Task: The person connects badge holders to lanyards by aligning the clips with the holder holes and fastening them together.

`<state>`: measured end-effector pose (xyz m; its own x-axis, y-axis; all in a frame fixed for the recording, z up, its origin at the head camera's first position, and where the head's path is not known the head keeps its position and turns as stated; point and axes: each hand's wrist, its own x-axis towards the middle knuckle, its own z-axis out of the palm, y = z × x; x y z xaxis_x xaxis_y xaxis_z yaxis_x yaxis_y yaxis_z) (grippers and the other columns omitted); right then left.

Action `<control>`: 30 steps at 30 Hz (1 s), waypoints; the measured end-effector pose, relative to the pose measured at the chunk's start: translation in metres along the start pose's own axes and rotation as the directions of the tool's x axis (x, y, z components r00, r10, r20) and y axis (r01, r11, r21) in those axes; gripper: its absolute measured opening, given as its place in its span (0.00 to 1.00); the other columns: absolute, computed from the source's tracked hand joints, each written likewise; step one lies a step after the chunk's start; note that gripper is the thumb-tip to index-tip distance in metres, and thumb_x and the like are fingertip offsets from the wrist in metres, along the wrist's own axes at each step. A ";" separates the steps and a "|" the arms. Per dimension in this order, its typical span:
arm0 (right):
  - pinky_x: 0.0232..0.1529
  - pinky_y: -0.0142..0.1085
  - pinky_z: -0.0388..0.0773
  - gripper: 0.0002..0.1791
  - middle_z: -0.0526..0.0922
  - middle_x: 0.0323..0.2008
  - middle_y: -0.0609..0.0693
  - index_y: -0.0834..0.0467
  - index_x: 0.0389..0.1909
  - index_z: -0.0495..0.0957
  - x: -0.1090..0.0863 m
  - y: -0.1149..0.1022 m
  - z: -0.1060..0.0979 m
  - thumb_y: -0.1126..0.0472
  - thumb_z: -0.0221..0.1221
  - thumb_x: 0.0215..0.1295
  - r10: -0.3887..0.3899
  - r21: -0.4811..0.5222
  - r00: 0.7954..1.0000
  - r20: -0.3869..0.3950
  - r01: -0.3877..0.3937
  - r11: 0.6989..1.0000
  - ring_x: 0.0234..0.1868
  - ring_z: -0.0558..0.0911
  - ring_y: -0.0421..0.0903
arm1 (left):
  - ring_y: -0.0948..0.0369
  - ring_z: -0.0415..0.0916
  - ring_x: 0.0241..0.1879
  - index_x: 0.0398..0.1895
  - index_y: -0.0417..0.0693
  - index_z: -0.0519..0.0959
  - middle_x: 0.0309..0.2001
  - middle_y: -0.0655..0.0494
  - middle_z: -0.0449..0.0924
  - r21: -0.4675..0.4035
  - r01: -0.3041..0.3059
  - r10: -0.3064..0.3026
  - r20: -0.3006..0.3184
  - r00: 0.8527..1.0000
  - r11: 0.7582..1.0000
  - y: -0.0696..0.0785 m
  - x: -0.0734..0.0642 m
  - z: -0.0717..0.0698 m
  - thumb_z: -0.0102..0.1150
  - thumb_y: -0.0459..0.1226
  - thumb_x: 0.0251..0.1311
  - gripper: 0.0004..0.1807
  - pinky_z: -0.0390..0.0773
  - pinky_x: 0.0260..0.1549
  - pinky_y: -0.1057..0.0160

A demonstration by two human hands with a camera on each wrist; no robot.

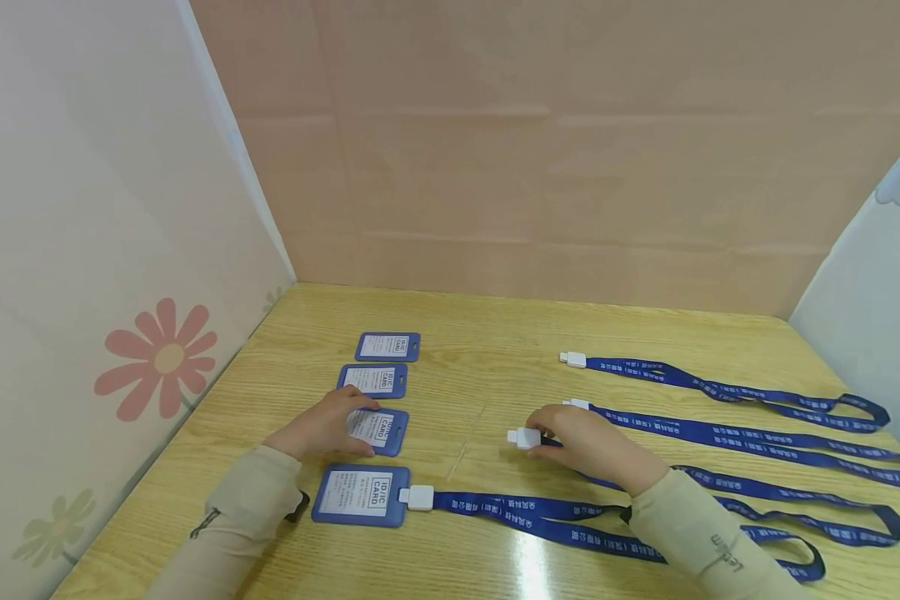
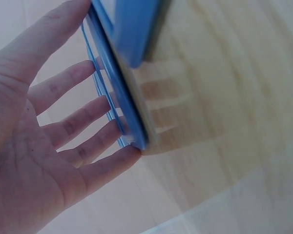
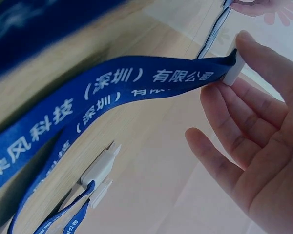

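Observation:
My left hand [image 1: 326, 427] grips a blue-framed ID card holder [image 1: 384, 432] by its left part, thumb on the near edge and fingers at the far edge. In the left wrist view the fingers spread along the blue holder [image 2: 118, 83], fingertips partly hidden behind it. Further right, my right hand [image 1: 588, 442] pinches the white clip [image 1: 527, 438] of a blue lanyard [image 3: 136, 75] between thumb and fingertips. The clip's narrow end points left toward the card holder, with a gap between them. The lanyard's strap trails back to the right under the wrist.
Nearest me, another card holder [image 1: 360, 495] is joined to a lanyard's white clip [image 1: 420, 497]. Two more card holders [image 1: 387, 346] lie behind the left hand. Lanyards with white clips [image 1: 573, 359] stretch across the right side of the wooden table [image 1: 480, 333]. Covered walls stand around.

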<state>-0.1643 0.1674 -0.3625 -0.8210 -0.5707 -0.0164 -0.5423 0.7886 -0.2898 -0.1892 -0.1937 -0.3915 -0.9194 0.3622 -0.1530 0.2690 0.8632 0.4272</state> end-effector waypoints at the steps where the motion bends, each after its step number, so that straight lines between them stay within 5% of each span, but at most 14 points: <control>1: 0.37 0.33 0.80 0.11 0.83 0.34 0.44 0.54 0.38 0.81 0.000 0.000 0.000 0.55 0.65 0.55 -0.001 0.002 1.000 0.000 0.001 1.000 0.34 0.80 0.37 | 0.54 0.69 0.51 0.53 0.47 0.76 0.51 0.50 0.72 -0.002 0.000 0.000 0.000 1.000 1.000 0.000 0.000 0.000 0.75 0.46 0.39 0.34 0.71 0.57 0.47; 30: 0.34 0.31 0.78 0.11 0.83 0.33 0.44 0.55 0.38 0.80 0.008 -0.006 0.003 0.56 0.65 0.55 -0.036 0.002 0.999 0.000 0.036 0.999 0.30 0.76 0.35 | 0.54 0.69 0.51 0.53 0.47 0.76 0.51 0.50 0.72 -0.008 -0.011 0.011 -0.006 1.000 1.000 0.000 -0.001 0.000 0.75 0.46 0.38 0.34 0.71 0.56 0.47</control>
<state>-0.1668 0.1579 -0.3639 -0.8011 -0.5984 -0.0063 -0.5708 0.7672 -0.2926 -0.1883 -0.1938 -0.3912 -0.9181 0.3695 -0.1435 0.2766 0.8564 0.4359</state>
